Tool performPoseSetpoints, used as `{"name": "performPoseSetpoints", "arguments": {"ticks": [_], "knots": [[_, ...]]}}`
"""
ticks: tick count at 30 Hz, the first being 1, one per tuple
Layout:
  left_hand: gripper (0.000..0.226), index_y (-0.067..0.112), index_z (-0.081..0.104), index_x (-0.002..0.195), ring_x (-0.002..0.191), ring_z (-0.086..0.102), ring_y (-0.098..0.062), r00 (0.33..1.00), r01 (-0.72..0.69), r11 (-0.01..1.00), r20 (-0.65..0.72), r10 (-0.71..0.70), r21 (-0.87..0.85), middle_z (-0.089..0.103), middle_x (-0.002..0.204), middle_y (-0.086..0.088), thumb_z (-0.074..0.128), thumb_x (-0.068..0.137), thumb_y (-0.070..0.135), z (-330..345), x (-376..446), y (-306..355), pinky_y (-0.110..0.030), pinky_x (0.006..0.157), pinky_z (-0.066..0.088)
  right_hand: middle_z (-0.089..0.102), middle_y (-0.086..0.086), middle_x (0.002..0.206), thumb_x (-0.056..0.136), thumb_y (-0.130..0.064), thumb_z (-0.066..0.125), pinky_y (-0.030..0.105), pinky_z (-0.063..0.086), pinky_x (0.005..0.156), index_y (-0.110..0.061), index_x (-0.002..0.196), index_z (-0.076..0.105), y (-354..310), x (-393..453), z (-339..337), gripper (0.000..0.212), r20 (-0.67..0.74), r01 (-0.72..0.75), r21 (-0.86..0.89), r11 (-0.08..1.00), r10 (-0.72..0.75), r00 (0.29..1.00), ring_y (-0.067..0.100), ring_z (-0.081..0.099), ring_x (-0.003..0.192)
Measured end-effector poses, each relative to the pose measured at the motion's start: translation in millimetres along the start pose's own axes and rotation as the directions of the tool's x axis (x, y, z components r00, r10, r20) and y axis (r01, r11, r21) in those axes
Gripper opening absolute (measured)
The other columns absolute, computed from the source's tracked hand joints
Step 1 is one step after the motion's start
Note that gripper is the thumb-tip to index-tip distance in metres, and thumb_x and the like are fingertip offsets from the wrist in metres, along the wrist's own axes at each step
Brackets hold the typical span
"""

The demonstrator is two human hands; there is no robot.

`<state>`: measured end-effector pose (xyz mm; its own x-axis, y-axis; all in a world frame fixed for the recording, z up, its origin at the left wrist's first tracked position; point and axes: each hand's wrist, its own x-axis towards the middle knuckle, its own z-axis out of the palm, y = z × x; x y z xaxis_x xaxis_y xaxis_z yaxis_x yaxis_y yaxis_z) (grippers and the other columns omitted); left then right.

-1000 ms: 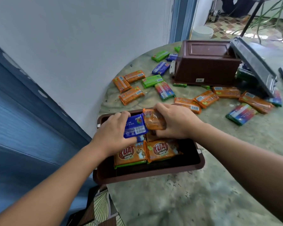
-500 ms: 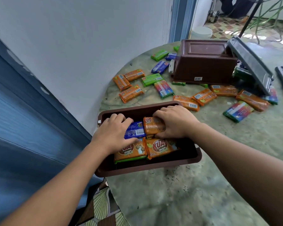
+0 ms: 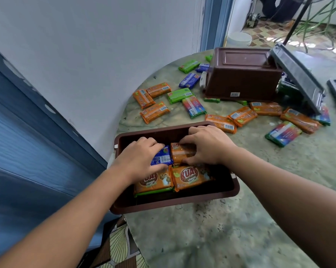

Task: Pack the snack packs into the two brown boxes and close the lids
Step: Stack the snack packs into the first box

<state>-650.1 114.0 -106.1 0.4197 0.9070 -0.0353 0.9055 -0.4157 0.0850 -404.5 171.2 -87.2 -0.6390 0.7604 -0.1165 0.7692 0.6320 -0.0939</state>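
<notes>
Inside the open brown box [image 3: 182, 204], the left hand [image 3: 142, 157] is pinching a blue snack pack [image 3: 162, 157] while the right hand [image 3: 207, 147], fingers curled, is seemingly gripping an orange snack pack [image 3: 179, 153].

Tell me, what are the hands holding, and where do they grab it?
The left hand grips the blue pack at its left end; the right hand grips the small orange pack at its right end, both inside the open brown box.

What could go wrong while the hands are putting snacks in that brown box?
The open brown box hangs partly over the table edge, so pressing down might tip it off. The left hand grips a blue pack and the right hand an orange pack; squeezing could crush them. Many loose packs remain, perhaps too many to shut the lids.
</notes>
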Motion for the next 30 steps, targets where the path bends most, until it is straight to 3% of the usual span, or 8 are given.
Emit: {"name": "performPoseSetpoints", "arguments": {"ticks": [6, 13, 18, 21, 25, 30], "knots": [[0.076, 0.023, 0.042, 0.149, 0.118, 0.047, -0.018, 0.997, 0.015, 0.997, 0.079, -0.021, 0.072, 0.052, 0.133, 0.003, 0.061, 0.089, 0.066, -3.5, 18.3, 20.7, -0.035, 0.091, 0.049, 0.071, -0.011, 0.113, 0.076, -0.077, 0.06, 0.035, 0.052, 0.083, -0.043, 0.137, 0.055, -0.9, 1.2, 3.0, 0.07, -0.007, -0.003, -0.035, 0.999, 0.003, 1.0, 0.015, 0.066, 0.103], [0.055, 0.022, 0.057, 0.12, 0.104, 0.049, -0.018, 0.984, 0.063, 0.994, 0.16, -0.076, 0.087, 0.049, 0.109, 0.002, 0.071, 0.081, 0.058, -17.3, 31.3, 31.3, -0.033, 0.072, 0.047, 0.072, -0.011, 0.112, 0.076, -0.078, 0.058, 0.037, 0.051, 0.086, -0.044, 0.137, 0.053, -0.1, 2.2, 3.7, 0.07, -0.007, -0.002, -0.051, 0.999, 0.002, 1.0, 0.017, 0.066, 0.103], [0.036, 0.019, 0.062, 0.109, 0.093, 0.05, -0.016, 0.998, 0.029, 0.999, 0.055, -0.031, 0.025, 0.05, 0.098, 0.003, 0.06, 0.087, 0.047, -16.4, 19.4, 30.6, -0.033, 0.064, 0.049, 0.072, -0.009, 0.112, 0.074, -0.078, 0.056, 0.037, 0.051, 0.084, -0.043, 0.136, 0.054, 0.5, 3.7, 5.1, 0.071, -0.007, -0.006, -0.058, 0.998, 0.005, 1.0, 0.018, 0.066, 0.101], [0.018, 0.014, 0.061, 0.098, 0.083, 0.049, -0.019, 1.0, -0.018, 0.997, -0.02, 0.019, 0.069, 0.043, 0.086, 0.003, 0.052, 0.096, 0.029, -18.4, 17.3, 32.7, -0.033, 0.057, 0.04, 0.072, -0.01, 0.112, 0.074, -0.078, 0.057, 0.037, 0.052, 0.085, -0.043, 0.136, 0.054, 0.2, 4.2, 4.7, 0.071, -0.007, -0.006, -0.059, 0.998, 0.006, 1.0, 0.018, 0.066, 0.102], [0.014, 0.012, 0.061, 0.105, 0.083, 0.036, -0.019, 0.999, -0.044, 0.99, -0.022, 0.047, 0.136, 0.036, 0.092, -0.001, 0.053, 0.099, 0.021, -19.9, 22.6, 36.2, -0.035, 0.053, 0.036, 0.073, -0.01, 0.111, 0.074, -0.077, 0.057, 0.037, 0.052, 0.086, -0.044, 0.135, 0.054, -0.8, 3.2, 5.5, 0.07, -0.006, -0.011, -0.054, 0.998, 0.011, 1.0, 0.017, 0.067, 0.102], [0.029, 0.014, 0.055, 0.12, 0.103, 0.048, -0.026, 0.989, 0.025, 0.982, 0.138, -0.051, 0.186, 0.047, 0.115, -0.009, 0.059, 0.1, 0.035, -19.9, 19.9, 42.3, -0.035, 0.064, 0.045, 0.072, -0.01, 0.11, 0.074, -0.078, 0.056, 0.037, 0.052, 0.086, -0.043, 0.135, 0.054, -0.2, 3.6, 5.8, 0.07, -0.009, -0.004, -0.058, 0.998, 0.004, 1.0, 0.017, 0.067, 0.101]]}}
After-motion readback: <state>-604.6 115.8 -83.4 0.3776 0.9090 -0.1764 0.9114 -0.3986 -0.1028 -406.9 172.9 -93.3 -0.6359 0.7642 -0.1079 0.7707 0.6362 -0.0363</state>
